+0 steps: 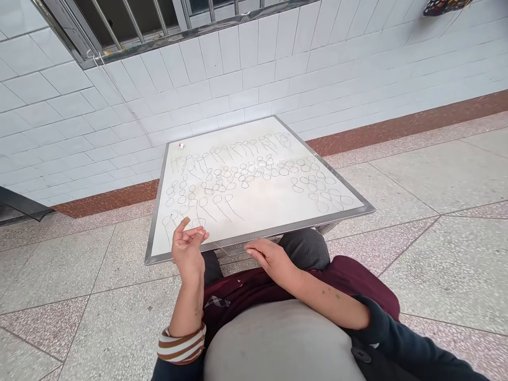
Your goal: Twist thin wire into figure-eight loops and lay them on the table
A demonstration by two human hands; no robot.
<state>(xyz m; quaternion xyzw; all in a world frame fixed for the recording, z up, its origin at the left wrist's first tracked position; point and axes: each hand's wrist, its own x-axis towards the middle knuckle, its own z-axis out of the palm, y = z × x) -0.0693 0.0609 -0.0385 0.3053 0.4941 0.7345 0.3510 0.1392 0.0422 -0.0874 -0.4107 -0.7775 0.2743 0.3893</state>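
My left hand is at the front edge of the white table, its thumb and fingers pinched on a thin wire. One finger of this hand is raised and has a brown covering at its tip. The wire runs down and right toward my right hand, whose thumb and fingers are pressed together around what looks like its other end. Many thin bent wires lie on the table in rows. Wire loops with long tails lie near the left hand, and figure-eight wire loops are farther right.
The white table has a grey metal rim and stands close to a white tiled wall. A small red and white object sits at its far left corner. A barred window is above. My knees are under the front edge.
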